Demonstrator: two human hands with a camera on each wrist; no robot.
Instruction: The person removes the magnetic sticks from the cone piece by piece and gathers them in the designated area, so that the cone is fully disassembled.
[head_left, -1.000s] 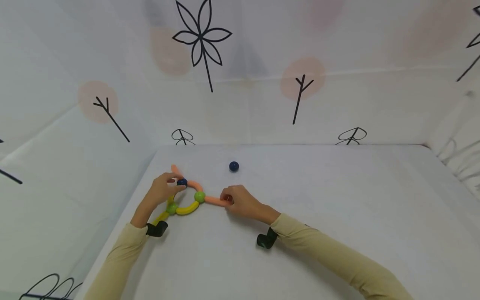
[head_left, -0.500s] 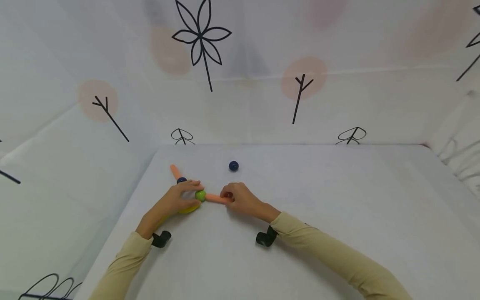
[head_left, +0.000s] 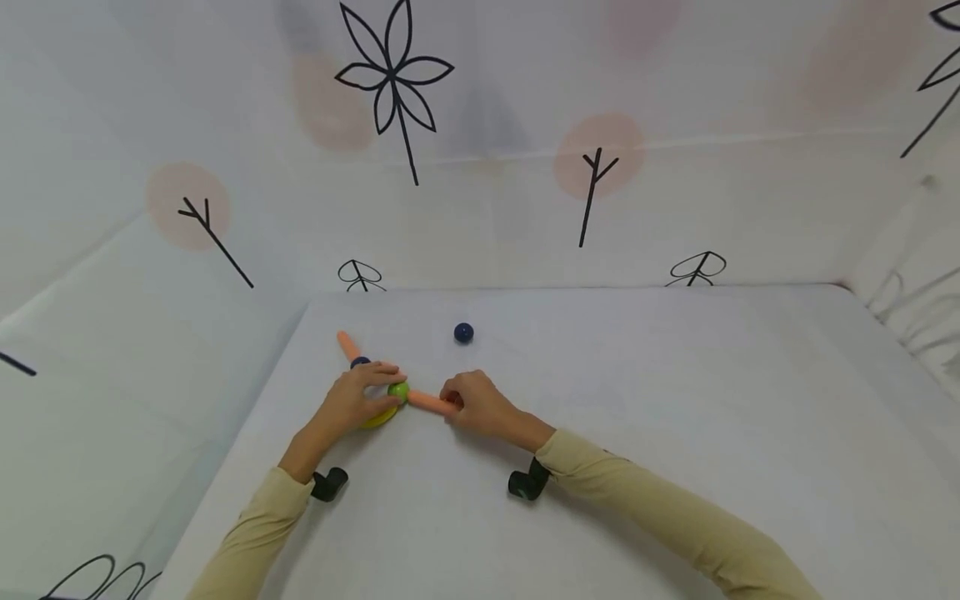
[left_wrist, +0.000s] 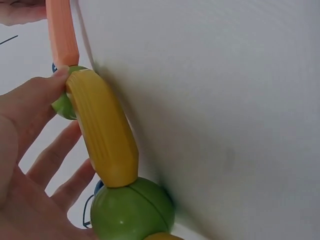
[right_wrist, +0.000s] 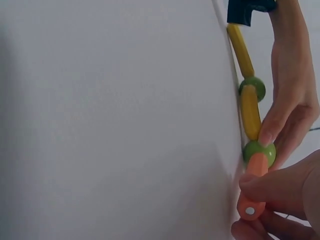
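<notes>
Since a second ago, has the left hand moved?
Yes: against the loose navy ball, the left hand has shifted right and slightly down in the head view, now gripping the green ball nearer the right hand.

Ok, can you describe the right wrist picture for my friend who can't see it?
A person's right hand pinches an orange rod near its white-dotted end, while the left hand grips the glossy green ball at its other end. Beyond, a yellow rod, a second green ball and another yellow rod continue the chain.
</notes>
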